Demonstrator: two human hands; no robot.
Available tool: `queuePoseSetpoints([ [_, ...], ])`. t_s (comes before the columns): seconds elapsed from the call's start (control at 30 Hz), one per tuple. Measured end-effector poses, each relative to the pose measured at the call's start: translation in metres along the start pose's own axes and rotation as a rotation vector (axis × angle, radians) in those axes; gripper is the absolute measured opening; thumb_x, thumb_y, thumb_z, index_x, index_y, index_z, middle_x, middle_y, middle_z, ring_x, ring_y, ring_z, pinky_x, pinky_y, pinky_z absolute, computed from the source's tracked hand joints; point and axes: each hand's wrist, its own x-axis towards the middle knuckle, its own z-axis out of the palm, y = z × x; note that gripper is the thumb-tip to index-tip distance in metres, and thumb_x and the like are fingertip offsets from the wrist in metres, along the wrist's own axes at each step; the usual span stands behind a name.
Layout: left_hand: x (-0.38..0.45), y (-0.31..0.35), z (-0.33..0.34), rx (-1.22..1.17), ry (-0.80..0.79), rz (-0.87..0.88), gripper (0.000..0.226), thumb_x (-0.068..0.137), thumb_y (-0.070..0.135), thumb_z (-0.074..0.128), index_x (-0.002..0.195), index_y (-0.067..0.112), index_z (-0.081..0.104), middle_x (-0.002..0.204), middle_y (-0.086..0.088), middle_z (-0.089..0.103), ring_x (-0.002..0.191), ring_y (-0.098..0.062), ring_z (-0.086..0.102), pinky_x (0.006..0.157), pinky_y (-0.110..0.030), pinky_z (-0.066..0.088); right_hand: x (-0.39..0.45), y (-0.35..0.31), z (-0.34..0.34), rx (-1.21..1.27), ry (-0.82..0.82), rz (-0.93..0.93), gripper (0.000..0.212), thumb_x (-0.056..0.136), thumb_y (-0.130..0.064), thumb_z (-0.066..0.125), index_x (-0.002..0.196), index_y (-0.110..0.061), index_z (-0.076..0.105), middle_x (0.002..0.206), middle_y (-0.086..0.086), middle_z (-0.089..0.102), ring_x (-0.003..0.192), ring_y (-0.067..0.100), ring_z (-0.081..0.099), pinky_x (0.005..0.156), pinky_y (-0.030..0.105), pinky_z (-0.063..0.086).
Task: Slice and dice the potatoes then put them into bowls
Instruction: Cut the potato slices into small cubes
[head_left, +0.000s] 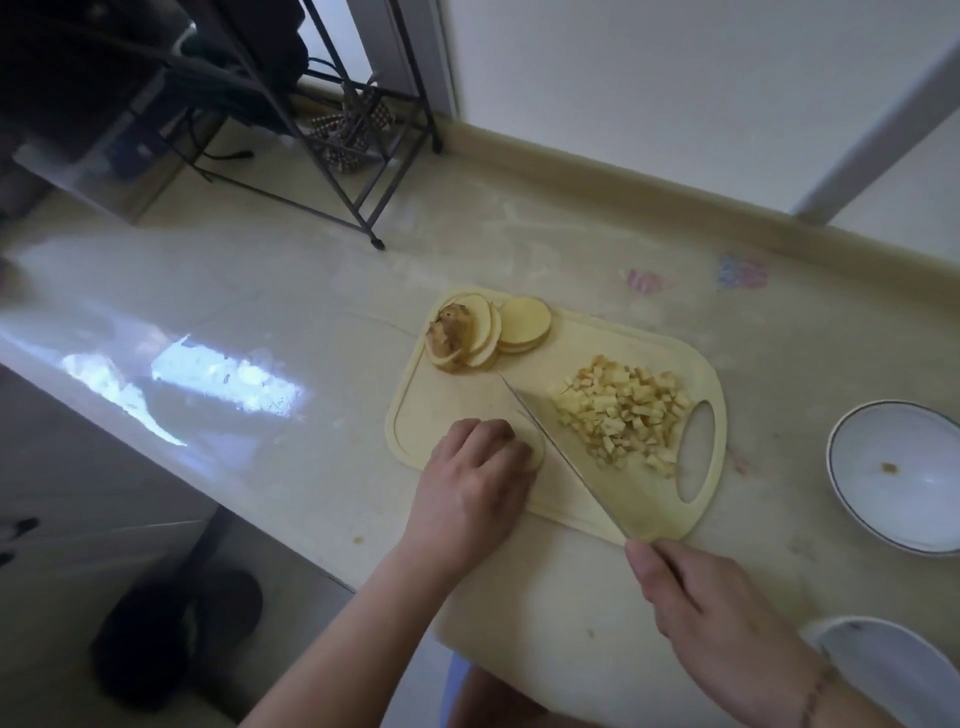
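While right grip (696, 597) clasps knife (561, 457) — far bowl (898, 431) holds one scrap (891, 467).

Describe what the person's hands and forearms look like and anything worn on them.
Both forearms are bare, with no sleeves in view. The left hand shows no ring, watch or glove. The right hand is also ungloved, with a thin beaded bracelet around its wrist.

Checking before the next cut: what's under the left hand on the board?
The left hand presses on a pale potato slice lying flat on the cutting board; only its edge beside the knife shows. Whether more slices are stacked beneath is hidden.
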Motion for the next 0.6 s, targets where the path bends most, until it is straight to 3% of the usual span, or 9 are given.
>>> queuePoseSetpoints([
  [0.1, 0.005, -0.004, 0.0, 0.023, -0.047, 0.082, 0.015, 0.094, 0.017, 0.066, 0.105, 0.009, 0.073, 0.117, -0.008, 0.068, 0.108, -0.038, 0.062, 0.09, -0.047, 0.05, 0.0, 0.0, -0.001, -0.047, -0.002, -0.037, 0.066, 0.077, -0.073, 0.024, 0.064, -0.013, 0.046, 0.065, -0.001, 0.061, 0.057, 0.012, 0.054, 0.059, 0.023, 0.041],
  [0.23, 0.01, -0.004, -0.001, -0.024, -0.084, 0.114, 0.02, 0.089, 0.008, 0.067, 0.107, 0.003, 0.073, 0.116, -0.011, 0.068, 0.11, -0.038, 0.062, 0.096, -0.045, 0.05, 0.002, 0.002, 0.001, -0.064, 0.006, -0.064, 0.072, 0.078, -0.08, 0.017, 0.065, -0.015, 0.045, 0.064, -0.012, 0.059, 0.059, 0.007, 0.054, 0.059, 0.019, 0.04],
  [0.37, 0.012, -0.001, -0.003, -0.03, -0.1, 0.105, 0.023, 0.084, 0.006, 0.068, 0.106, 0.003, 0.073, 0.116, -0.012, 0.068, 0.111, -0.038, 0.061, 0.098, -0.041, 0.05, 0.002, 0.006, 0.004, -0.065, 0.02, -0.058, 0.074, 0.078, -0.08, 0.017, 0.068, -0.013, 0.048, 0.07, -0.007, 0.061, 0.06, 0.008, 0.055, 0.063, 0.023, 0.041],
  [0.6, 0.015, -0.002, -0.005, -0.084, -0.078, 0.086, 0.027, 0.079, 0.003, 0.071, 0.106, 0.003, 0.073, 0.119, -0.012, 0.066, 0.11, -0.037, 0.06, 0.098, -0.037, 0.05, -0.002, 0.011, 0.002, -0.047, 0.011, -0.038, 0.082, 0.072, -0.088, 0.012, 0.065, -0.014, 0.045, 0.06, -0.002, 0.057, 0.056, 0.009, 0.051, 0.06, 0.026, 0.039],
])
